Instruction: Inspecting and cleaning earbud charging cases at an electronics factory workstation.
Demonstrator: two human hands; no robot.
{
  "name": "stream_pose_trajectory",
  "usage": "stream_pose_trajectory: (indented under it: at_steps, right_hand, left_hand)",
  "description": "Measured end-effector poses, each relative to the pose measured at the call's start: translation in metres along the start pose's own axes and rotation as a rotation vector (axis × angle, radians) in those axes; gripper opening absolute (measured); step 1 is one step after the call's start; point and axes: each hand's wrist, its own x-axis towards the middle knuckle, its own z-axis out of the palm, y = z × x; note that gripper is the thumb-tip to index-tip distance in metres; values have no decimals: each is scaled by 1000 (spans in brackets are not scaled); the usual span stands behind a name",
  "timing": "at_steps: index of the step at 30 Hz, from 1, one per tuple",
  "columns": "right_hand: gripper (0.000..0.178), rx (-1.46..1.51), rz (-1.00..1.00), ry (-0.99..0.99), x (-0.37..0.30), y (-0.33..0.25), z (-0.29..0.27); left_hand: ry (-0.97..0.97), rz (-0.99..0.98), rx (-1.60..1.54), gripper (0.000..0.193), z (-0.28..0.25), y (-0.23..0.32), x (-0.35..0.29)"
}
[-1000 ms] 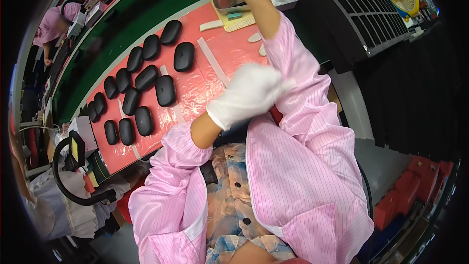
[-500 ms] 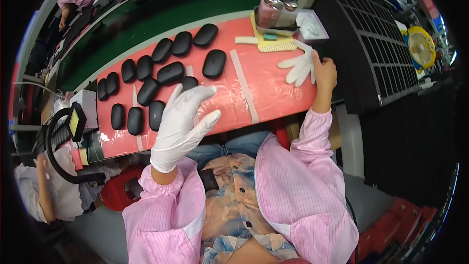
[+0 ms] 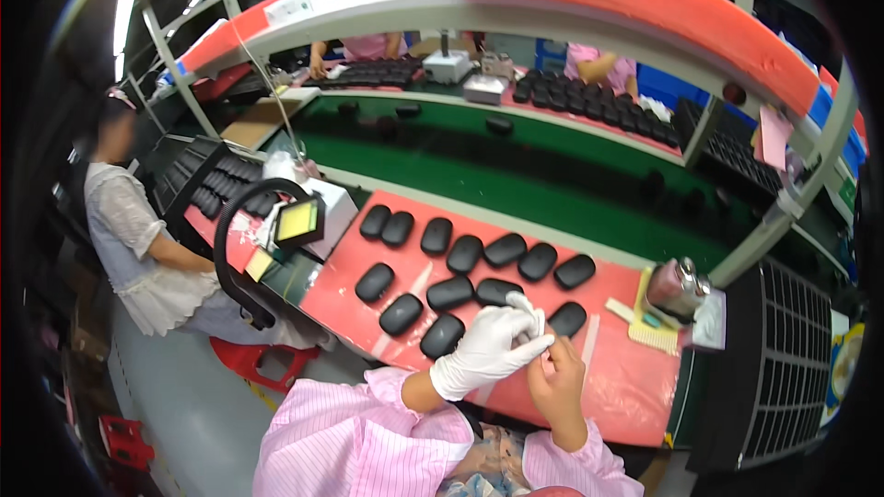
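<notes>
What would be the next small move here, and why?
Perhaps ease the bare right hand into the white material where the hands meet, if that is a second glove: the left hand wears a white glove, the right wears none. White against white, I can't be sure it is separate.

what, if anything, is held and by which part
The gloved left hand and bare right hand meet; whether they pinch anything, and by which part, cannot be told.

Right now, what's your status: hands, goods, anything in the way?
Left hand gloved, against bare right hand. Anything held: unclear. Black casings close by on red mat.
</notes>
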Motion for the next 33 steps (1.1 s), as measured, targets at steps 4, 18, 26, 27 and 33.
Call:
stream_pose_trajectory:
  at_steps: [4, 18, 26, 27, 33]
  right_hand:
    - [31, 745, 497, -227, 1, 34, 12]
    - [12, 283, 212, -354, -3, 18, 26]
    - [21, 1027, 691, -166, -5, 32, 15]
    - [23, 1097, 691, -158, -4, 25, 15]
    - [28, 1193, 619, -181, 4, 8, 20]
  left_hand:
    - [66, 172, 134, 17, -16, -1, -4]
    - [118, 131, 304, 17, -14, 8, -47]
    - [82, 237, 464, 20, 11, 10, -67]
    - [54, 189, 445, 20, 13, 5, -69]
    - [216, 297, 242, 12, 5, -1, -56]
